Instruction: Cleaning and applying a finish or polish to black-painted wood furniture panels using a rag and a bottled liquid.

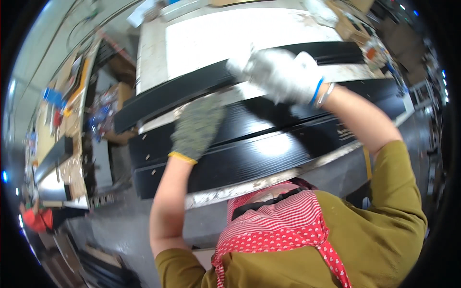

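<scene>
pressing gloved hands on black panels

reaching forward over stacked black ribbed panels [269, 149] on the workbench [153, 53]. left hand [196, 127] flat, fingers spread, palm down on a panel. right hand [281, 74] in white glove, curled around the far black strip [192, 86], forearm raised.

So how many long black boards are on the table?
3 that I can see: one far black board under the right hand, one middle board under the left hand, one nearest board. More may be hidden.
</scene>
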A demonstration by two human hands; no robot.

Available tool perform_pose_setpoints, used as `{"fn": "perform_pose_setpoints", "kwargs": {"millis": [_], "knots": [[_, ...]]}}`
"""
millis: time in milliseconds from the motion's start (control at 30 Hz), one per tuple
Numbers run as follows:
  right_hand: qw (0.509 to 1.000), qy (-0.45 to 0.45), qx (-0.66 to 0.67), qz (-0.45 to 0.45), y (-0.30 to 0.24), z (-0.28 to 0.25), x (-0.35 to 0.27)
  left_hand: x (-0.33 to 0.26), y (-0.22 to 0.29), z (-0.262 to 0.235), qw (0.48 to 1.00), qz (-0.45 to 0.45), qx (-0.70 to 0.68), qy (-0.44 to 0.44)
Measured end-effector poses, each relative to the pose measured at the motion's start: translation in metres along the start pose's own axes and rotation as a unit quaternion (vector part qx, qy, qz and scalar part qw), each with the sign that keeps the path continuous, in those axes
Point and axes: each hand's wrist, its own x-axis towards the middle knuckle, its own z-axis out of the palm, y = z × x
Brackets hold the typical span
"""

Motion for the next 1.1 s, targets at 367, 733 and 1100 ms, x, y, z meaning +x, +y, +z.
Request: {"fn": "perform_pose_setpoints", "kwargs": {"millis": [367, 733, 1100], "knots": [[0.965, 0.061, 0.079, 0.241, 0.013, 0.004, -0.135, -0.017, -0.023, -0.008, 0.976, -0.055, 0.096, -0.186], [0.941, 0.009, 0.039, 0.335, 0.101, -0.013, -0.225, -0.007, -0.053, 0.002, 0.968, -0.02, 0.109, -0.225], [0.851, 0.104, 0.24, 0.455, 0.069, -0.116, -0.383, 0.259, 0.156, 0.092, 0.967, 0.077, -0.095, -0.224]]}}
